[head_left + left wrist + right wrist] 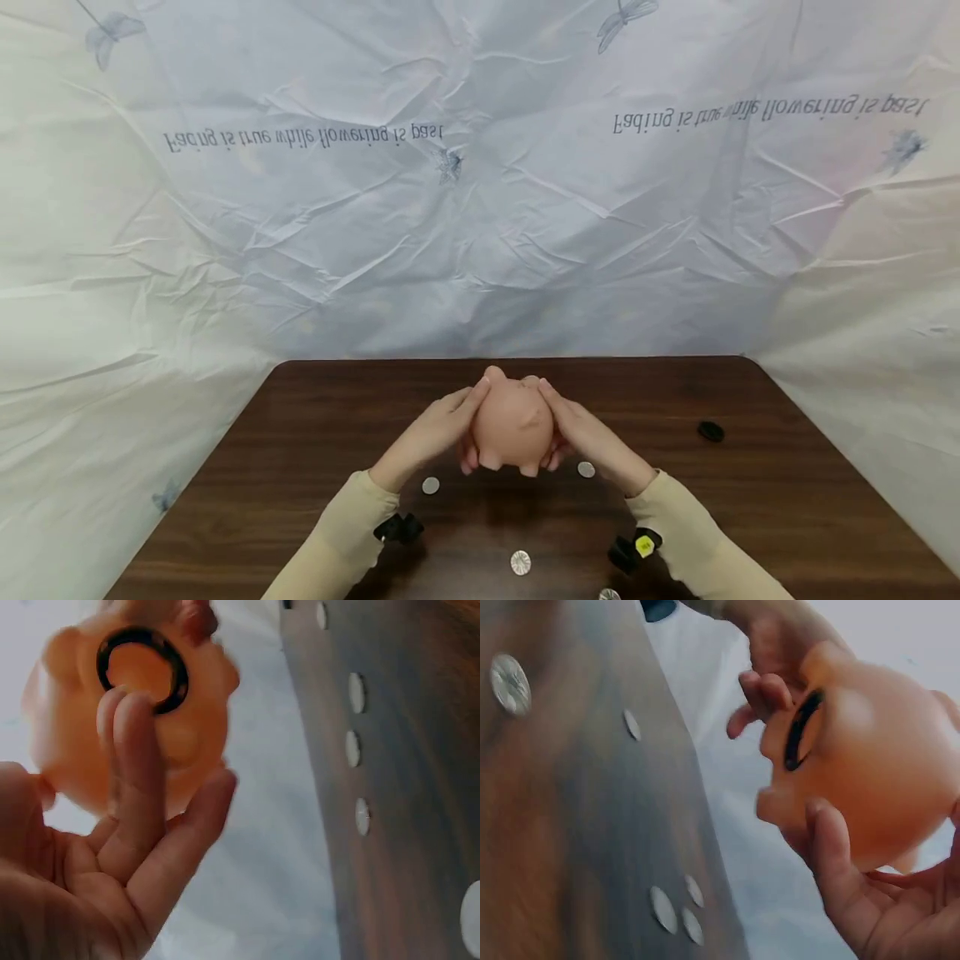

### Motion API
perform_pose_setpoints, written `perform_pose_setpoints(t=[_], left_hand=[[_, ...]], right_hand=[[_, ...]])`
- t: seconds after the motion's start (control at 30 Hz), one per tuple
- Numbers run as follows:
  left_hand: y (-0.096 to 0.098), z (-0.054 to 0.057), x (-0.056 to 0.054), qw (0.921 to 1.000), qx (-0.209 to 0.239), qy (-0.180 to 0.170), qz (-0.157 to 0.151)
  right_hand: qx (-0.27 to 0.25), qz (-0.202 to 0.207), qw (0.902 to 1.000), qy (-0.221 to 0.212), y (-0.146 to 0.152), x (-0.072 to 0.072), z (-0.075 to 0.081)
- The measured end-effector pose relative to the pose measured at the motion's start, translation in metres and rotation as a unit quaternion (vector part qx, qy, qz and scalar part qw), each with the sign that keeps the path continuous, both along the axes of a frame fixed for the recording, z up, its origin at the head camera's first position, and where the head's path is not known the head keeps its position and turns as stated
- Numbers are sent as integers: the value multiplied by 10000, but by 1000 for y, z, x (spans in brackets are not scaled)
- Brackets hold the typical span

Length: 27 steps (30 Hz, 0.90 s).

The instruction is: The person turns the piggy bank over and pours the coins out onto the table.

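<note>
A pinkish-orange piggy bank [513, 423] is held up above the table between both hands. My left hand [441, 427] grips its left side, with the thumb near one ear and other fingers under the body. On the opposite side my right hand [588, 435] grips it the same way. The wrist views show its underside, where a black ring [180, 673] rims a round opening; left fingertips lie close to that ring. Below, on the table, coins lie near the hands: one coin [431, 485] by the left wrist and another coin [587, 469] by the right.
The dark brown wooden table [337, 417] carries a small black round piece [710, 431] at the right. A silver coin [521, 562] lies near the front, with another coin [609, 594] at the frame's bottom edge. White printed sheeting [480, 250] hangs behind and beside the table.
</note>
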<state>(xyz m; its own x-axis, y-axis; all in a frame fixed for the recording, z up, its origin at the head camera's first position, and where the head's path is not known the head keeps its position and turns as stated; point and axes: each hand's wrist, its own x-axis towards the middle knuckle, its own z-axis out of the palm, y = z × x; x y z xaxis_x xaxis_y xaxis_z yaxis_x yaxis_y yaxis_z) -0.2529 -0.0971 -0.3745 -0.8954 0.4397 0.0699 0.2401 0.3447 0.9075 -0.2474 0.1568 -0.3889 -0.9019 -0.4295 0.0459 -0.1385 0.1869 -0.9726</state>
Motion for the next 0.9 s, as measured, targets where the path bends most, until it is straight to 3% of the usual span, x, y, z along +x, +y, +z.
perform_pose_setpoints(t=[0.07,0.2,0.27,0.4,0.5,0.73,0.9], left_hand=[[-3,1,0,9996,-86,238,-120],[-9,0,-5,9921,281,1028,-662],[-9,-2,-7,9916,568,795,-846],[-6,-5,-7,9974,470,-169,-527],[-4,-4,-5,9957,535,-632,-407],[-7,1,-4,9959,776,-456,79],[-10,0,-5,9979,552,-92,322]], right_hand=[[-198,129,9997,100,2,0,0],[-987,489,9908,792,5,0,1],[-1155,430,9893,782,6,-1,1],[-911,-26,9957,167,6,-4,-4],[-774,24,9970,-27,6,-4,-6],[-901,660,9928,433,2,0,-2],[-756,241,9959,437,0,1,-1]])
